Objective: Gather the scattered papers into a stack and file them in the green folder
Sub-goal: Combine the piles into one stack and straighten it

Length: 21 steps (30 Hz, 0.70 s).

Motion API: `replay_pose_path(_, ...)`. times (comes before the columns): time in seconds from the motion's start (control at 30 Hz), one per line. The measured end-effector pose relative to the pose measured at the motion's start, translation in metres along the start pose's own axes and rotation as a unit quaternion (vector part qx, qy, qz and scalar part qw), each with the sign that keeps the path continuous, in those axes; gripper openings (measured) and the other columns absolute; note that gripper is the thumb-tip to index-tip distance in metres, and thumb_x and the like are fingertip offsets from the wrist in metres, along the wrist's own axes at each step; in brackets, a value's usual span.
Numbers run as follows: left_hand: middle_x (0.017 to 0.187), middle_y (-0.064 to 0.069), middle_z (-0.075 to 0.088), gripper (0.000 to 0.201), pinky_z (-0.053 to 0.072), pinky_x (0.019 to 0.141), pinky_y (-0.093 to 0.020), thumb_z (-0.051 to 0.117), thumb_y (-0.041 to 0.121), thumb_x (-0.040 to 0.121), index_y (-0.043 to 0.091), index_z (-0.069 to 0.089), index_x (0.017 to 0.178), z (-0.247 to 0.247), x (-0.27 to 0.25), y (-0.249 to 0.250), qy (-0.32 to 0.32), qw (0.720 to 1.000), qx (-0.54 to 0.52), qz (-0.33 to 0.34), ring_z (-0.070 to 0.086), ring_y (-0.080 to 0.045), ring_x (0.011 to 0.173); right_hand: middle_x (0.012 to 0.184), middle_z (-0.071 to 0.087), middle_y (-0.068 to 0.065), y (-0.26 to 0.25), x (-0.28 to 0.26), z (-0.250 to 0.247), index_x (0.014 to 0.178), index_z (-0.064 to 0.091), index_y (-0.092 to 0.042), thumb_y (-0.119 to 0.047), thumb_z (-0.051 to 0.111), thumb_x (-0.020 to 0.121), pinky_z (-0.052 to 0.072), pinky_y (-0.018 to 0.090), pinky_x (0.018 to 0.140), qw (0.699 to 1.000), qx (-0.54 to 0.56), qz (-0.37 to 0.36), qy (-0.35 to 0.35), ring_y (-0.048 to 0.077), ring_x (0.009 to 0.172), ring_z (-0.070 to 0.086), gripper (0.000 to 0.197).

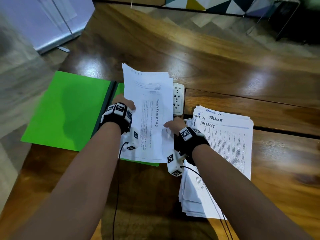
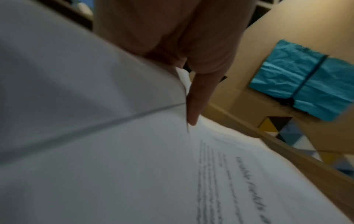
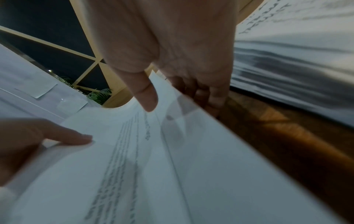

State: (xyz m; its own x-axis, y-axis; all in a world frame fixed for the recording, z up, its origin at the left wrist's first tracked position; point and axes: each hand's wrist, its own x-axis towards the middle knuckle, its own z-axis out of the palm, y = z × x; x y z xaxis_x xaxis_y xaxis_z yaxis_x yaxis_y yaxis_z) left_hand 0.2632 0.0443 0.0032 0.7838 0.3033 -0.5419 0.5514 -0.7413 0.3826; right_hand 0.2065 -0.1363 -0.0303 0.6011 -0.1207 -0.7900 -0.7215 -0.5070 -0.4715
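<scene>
The folder [image 1: 69,110] lies open on the table [image 1: 225,70], its spine running away from the person, so that both inner faces are bare to take sheets. Both hands hold one bundle of papers [image 1: 149,108] over the right half of the folder, its near end low over that half and its far end lifted. The left hand [image 1: 123,105] pinches the bundle's edge nearest the folder's spine: the left wrist view shows the thumb [image 2: 193,104] laid on top, the other fingers hidden beneath. The right hand [image 1: 174,125] grips the opposite edge, thumb [image 3: 147,97] on the printed face and fingers curled under the sheets. Holding two opposite edges probably keeps the loose sheets square and stops them fanning as they are lowered.

Right of the folder, well past the bundle, a second pile [image 1: 223,146] of printed and handwritten sheets lies spread and uneven on the table, so the gathering looks only partly done. Just beyond the folder's right edge a socket strip [image 1: 178,97] sits on the table, half hidden by the lifted bundle; the bundle's far end overhangs it, which is one reason to keep that end raised.

The step in hand seems to be settling this bundle into the folder's right half; the pile would still need squaring and adding.
</scene>
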Motion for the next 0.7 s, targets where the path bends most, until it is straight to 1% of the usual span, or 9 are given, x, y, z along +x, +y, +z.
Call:
replay_pose_path(0.07,0.119,-0.019,0.062,0.026,0.045,0.076,-0.033,0.056,0.012,0.087,0.004,0.059,0.111,-0.010,-0.018,0.015,0.039,0.997,0.032,0.060,0.060,-0.036,0.107,0.121,0.059,0.018,0.005,-0.002,-0.004,0.122,0.055,0.006,-0.013,0.057,0.089,0.049,0.035,0.089,0.998,0.054,-0.015,0.001,0.033,0.112,0.058,0.037)
replay_pose_path(0.1,0.120,-0.019,0.062,0.027,0.047,0.081,-0.037,0.053,0.012,0.087,0.007,0.058,0.113,-0.016,-0.032,0.024,0.060,0.993,0.047,0.089,0.059,-0.037,0.109,0.126,0.056,0.017,0.006,-0.008,-0.008,0.128,0.050,0.003,-0.014,0.058,0.089,0.048,0.039,0.093,0.996,0.080,-0.015,-0.023,0.033,0.118,0.054,0.042)
replay_pose_path(0.17,0.120,-0.017,0.061,0.033,0.048,0.088,-0.041,0.050,0.012,0.084,0.015,0.054,0.117,-0.025,-0.061,0.038,0.094,0.980,0.092,0.146,0.058,-0.038,0.112,0.114,0.055,0.011,0.011,-0.015,-0.014,0.133,0.045,-0.008,-0.017,0.061,0.090,0.048,0.036,0.083,0.989,0.137,-0.037,-0.030,0.026,0.109,0.055,0.047)
replay_pose_path(0.3,0.115,-0.016,0.063,0.045,0.050,0.082,-0.041,0.052,0.010,0.082,0.026,0.045,0.124,-0.032,-0.130,0.065,0.130,0.928,0.219,0.271,0.061,-0.039,0.106,0.065,0.049,-0.005,0.029,-0.036,-0.035,0.103,0.052,-0.018,-0.016,0.056,0.092,0.036,0.020,0.053,0.961,0.266,-0.069,-0.040,0.006,0.058,0.046,0.011)
replay_pose_path(0.43,0.112,-0.013,0.064,0.047,0.047,0.073,-0.037,0.048,0.006,0.079,0.026,0.047,0.122,-0.032,-0.187,0.089,0.119,0.898,0.247,0.345,0.062,-0.038,0.101,0.060,0.063,-0.006,0.058,-0.060,-0.053,0.080,0.053,-0.016,-0.006,0.050,0.094,0.037,0.026,0.061,0.910,0.405,-0.091,0.000,0.013,0.064,0.047,0.018)
replay_pose_path(0.5,0.116,-0.008,0.064,0.048,0.048,0.077,-0.038,0.050,0.007,0.078,0.028,0.049,0.121,-0.032,-0.205,0.097,0.099,0.898,0.210,0.373,0.062,-0.036,0.103,0.070,0.064,-0.005,0.076,-0.070,-0.061,0.074,0.056,-0.017,-0.008,0.049,0.093,0.040,0.027,0.065,0.882,0.459,-0.105,-0.005,0.014,0.066,0.049,0.022)
replay_pose_path(0.57,0.122,-0.004,0.063,0.051,0.050,0.086,-0.037,0.055,0.009,0.077,0.029,0.051,0.123,-0.030,-0.214,0.105,0.066,0.902,0.155,0.398,0.060,-0.031,0.109,0.076,0.060,0.000,0.094,-0.082,-0.071,0.077,0.055,-0.016,-0.011,0.062,0.081,0.045,0.028,0.069,0.861,0.494,-0.122,-0.008,0.015,0.069,0.054,0.010)
replay_pose_path(0.63,0.125,-0.004,0.062,0.054,0.049,0.093,-0.035,0.061,0.009,0.075,0.025,0.054,0.126,-0.026,-0.219,0.109,0.040,0.912,0.090,0.399,0.058,-0.027,0.114,0.067,0.056,0.001,0.110,-0.094,-0.081,0.078,0.052,-0.017,-0.013,0.065,0.069,0.048,0.027,0.065,0.837,0.527,-0.146,-0.003,0.013,0.059,0.056,0.017)
replay_pose_path(0.7,0.122,-0.005,0.064,0.050,0.049,0.095,-0.034,0.064,0.009,0.075,0.020,0.058,0.123,-0.019,-0.216,0.110,0.033,0.925,0.022,0.378,0.059,-0.026,0.112,0.061,0.044,0.003,0.122,-0.101,-0.093,0.071,0.047,-0.017,-0.005,0.066,0.071,0.042,0.025,0.053,0.827,0.538,-0.157,0.039,0.016,0.053,0.047,0.023)
